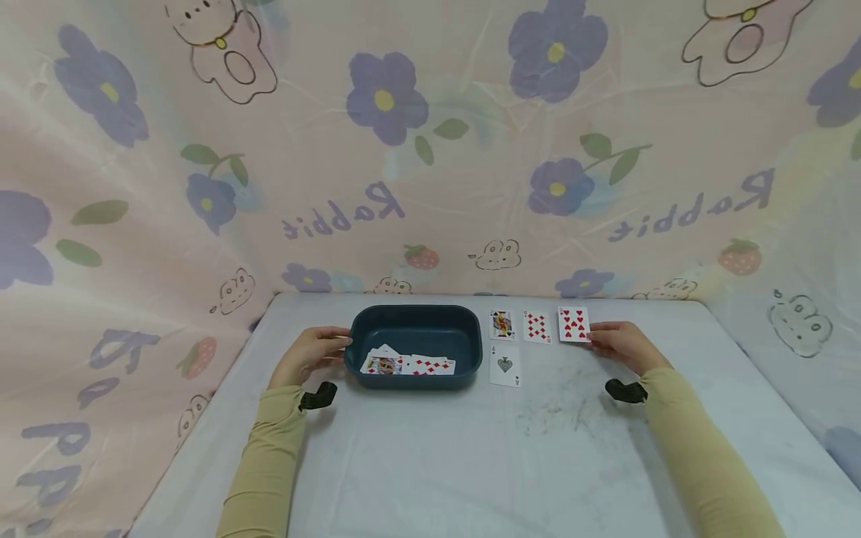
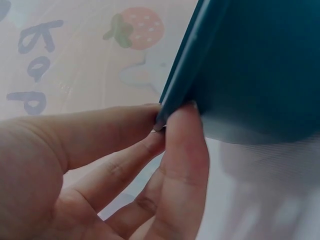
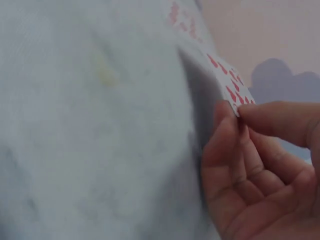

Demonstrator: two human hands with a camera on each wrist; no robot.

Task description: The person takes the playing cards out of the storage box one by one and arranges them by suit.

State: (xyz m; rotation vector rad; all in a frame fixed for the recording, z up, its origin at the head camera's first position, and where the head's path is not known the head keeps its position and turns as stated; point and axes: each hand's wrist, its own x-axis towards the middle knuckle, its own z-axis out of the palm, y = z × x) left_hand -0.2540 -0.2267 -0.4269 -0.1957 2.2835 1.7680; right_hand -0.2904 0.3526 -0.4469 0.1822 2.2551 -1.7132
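Across the upper half of the frame and down both its sides hangs the printed cloth (image 1: 457,172), and its lower edge meets the far edge of the white table (image 1: 437,463). The table spreads from there to the bottom of the frame, and between the two sleeves, left (image 1: 265,467) and right (image 1: 706,456), there is wide room for moving. The blue tub (image 1: 413,382) stands upright left of the middle, with its long sides going across.

The left hand (image 1: 311,353) pinches the rim at the tub's left end, with thumb and fingertips nearly closed upon it. The right hand (image 1: 625,346), right of the middle, pinches the heart card (image 1: 574,325) by its lower right corner; the gap between its thumb and finger is only the card's thickness. This corner is raised above the table, with a shadow below; whether the far edge touches, I cannot tell.

Left of it, slightly apart, lies the diamond card (image 1: 538,327), then the face card (image 1: 502,326), near the tub's right edge. The spade ace (image 1: 505,366) lies just below the face card. Inside the tub, more cards (image 1: 430,366) overlap along the near wall.
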